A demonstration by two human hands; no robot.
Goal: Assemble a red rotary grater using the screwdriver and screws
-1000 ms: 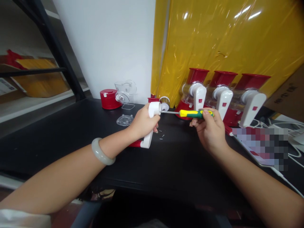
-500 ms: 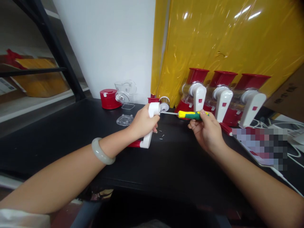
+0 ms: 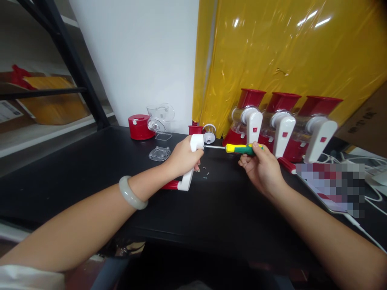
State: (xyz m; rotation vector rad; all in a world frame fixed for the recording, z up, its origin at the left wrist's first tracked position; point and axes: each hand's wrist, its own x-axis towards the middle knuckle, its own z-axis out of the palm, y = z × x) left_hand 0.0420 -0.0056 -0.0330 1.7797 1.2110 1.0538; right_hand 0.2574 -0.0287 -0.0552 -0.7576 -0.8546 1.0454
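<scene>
My left hand (image 3: 183, 156) is wrapped round a white crank handle (image 3: 197, 142) with a red grip at its lower end. In my right hand (image 3: 262, 165) is a screwdriver (image 3: 240, 148) with a yellow and green handle, fingers closed on its back end. The screwdriver lies almost level, its metal shaft pointing left with the tip at the white end of the crank handle. Whether the tip sits in a screw is too small to tell. Several small screws (image 3: 206, 174) lie on the black table just below.
Three red and white rotary graters (image 3: 254, 121) stand at the back right. A red base (image 3: 139, 127), a clear plastic housing (image 3: 161, 117), a clear cover (image 3: 159, 153) and a grater drum (image 3: 209, 133) are at the back. A tablet (image 3: 326, 189) with cables lies right.
Both hands, the crank handle and the screwdriver hold nearly the same pose. The whole view has shifted slightly.
</scene>
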